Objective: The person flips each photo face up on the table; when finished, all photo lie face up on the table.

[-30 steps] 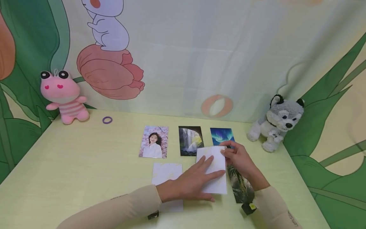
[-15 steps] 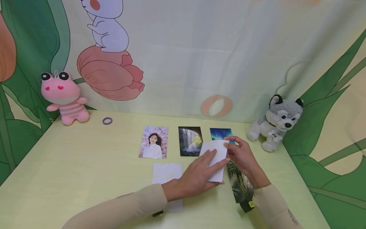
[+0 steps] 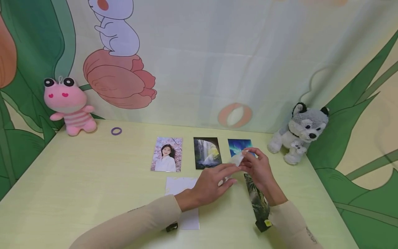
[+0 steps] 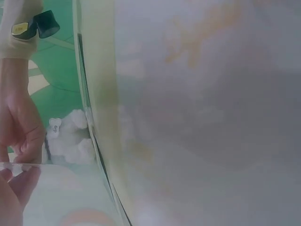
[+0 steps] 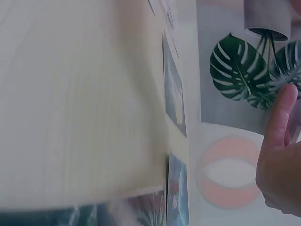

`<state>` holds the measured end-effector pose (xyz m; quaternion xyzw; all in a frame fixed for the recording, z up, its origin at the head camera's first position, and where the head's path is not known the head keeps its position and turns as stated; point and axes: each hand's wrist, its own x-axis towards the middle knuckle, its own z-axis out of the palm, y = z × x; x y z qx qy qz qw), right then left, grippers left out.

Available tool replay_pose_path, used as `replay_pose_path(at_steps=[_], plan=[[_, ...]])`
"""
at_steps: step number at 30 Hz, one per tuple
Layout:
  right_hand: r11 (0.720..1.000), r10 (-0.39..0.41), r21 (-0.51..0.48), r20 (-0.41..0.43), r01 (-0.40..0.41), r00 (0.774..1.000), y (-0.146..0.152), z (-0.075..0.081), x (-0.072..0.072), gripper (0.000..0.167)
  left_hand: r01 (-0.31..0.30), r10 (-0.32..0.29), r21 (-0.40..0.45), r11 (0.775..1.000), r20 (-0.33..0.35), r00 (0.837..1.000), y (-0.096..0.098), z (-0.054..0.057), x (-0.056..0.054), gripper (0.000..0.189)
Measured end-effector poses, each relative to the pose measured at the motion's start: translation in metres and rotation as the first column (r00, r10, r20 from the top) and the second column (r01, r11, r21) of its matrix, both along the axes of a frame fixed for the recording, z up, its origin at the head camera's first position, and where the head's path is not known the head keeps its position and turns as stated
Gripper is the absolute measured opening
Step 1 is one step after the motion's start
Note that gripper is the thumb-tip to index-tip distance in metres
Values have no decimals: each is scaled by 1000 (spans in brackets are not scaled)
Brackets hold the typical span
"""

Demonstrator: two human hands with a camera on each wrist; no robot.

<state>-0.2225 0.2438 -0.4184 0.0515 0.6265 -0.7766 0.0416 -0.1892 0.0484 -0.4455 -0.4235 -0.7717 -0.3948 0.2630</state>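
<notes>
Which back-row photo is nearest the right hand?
Blue aurora photo, partly behind the right hand; pink portrait photo and dark waterfall photo lie farther left.

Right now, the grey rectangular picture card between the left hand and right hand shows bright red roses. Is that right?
No, not roses: the grey rectangular picture card between the left hand and right hand shows dark green split leaves; the right wrist view has it.
</notes>
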Motion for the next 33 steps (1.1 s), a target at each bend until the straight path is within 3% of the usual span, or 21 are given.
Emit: replay_pose_path(at_steps=[4, 11, 21, 26, 33], plan=[[1000, -19, -26, -44, 18, 999, -4, -1, 0, 10, 22, -20, 57, 998, -26, 999, -1, -2, -4, 32], [998, -47, -35, -72, 44, 996, -8, 1, 1, 15, 55, -55, 128, 990, -3, 998, -6, -1, -8, 31], [997, -67, -34, -108, 63, 992, -11, -1, 3, 21, 62, -59, 161, 985, -23, 998, -8, -4, -13, 27], [997, -69, -33, -115, 66, 991, -10, -1, 4, 20, 43, -41, 176, 984, -15, 999, -11, -1, -14, 27], [997, -71, -21, -118, 69, 991, -10, 0, 6, 18, -26, 35, 216, 976, -36, 999, -13, 2, -21, 28]])
